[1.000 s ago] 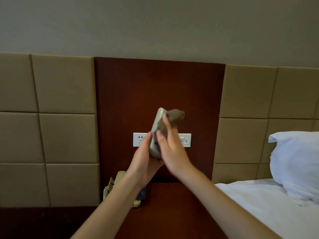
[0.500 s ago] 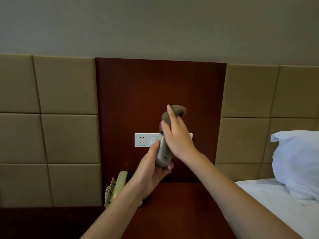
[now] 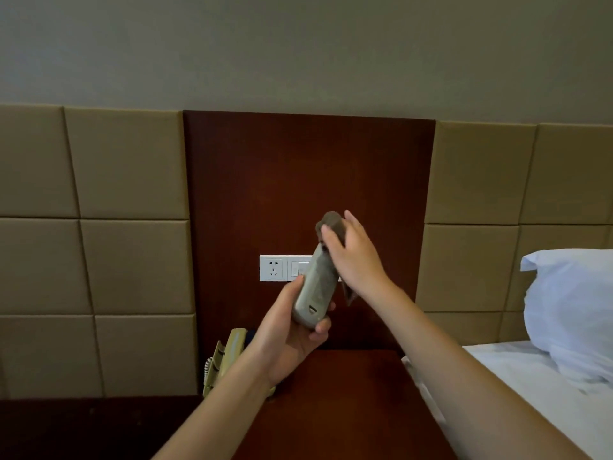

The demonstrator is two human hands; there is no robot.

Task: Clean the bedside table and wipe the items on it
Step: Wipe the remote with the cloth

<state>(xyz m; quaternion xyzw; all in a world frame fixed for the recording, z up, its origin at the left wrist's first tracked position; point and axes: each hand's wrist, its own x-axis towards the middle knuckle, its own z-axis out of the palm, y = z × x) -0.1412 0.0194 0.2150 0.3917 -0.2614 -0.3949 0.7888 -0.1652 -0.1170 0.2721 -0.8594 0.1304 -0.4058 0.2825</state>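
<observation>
**Remote Control: Handling and Clearance During Wiping**

**Grip state.** The left hand (image 3: 292, 336) grasps the remote control (image 3: 316, 287) at its lower end. The thumb lies along the near-left edge and the fingers curl round from underneath. The right hand (image 3: 356, 257) pinches a brown-grey cloth (image 3: 330, 222) and presses it against the upper end of the remote, directly above the left-hand grip. A loose corner of the cloth hangs below the right wrist.

**Location of the item.** The remote is held in the air above the bedside table (image 3: 348, 410), with its upper end tilted up and away from the left hand.

**Handling properties (judged).**
- The remote is probably light and rigid, with a hard, smooth plastic casing that could slip under sideways wiping pressure.
- Hold it by the long edges at the lower end. This leaves the face and upper end clear for the cloth.
- The cloth is soft and limp, and it conforms to the casing.
- The buttons are likely to depress under firm pressure, so wipe lightly.

**Surroundings.**
- Below and left of the grip, a beige telephone (image 3: 229, 353) stands at the back of the table, partly hidden by the left forearm.
- Behind the grip, a white socket plate (image 3: 273, 267) is mounted on the dark wooden panel (image 3: 298, 177).
- Well to the right of the grip are a white pillow (image 3: 570, 303) and the bed (image 3: 517, 376).

**Obstructions.** Nothing visible blocks the wiping stroke. The telephone limits the set-down area on the left side.
</observation>
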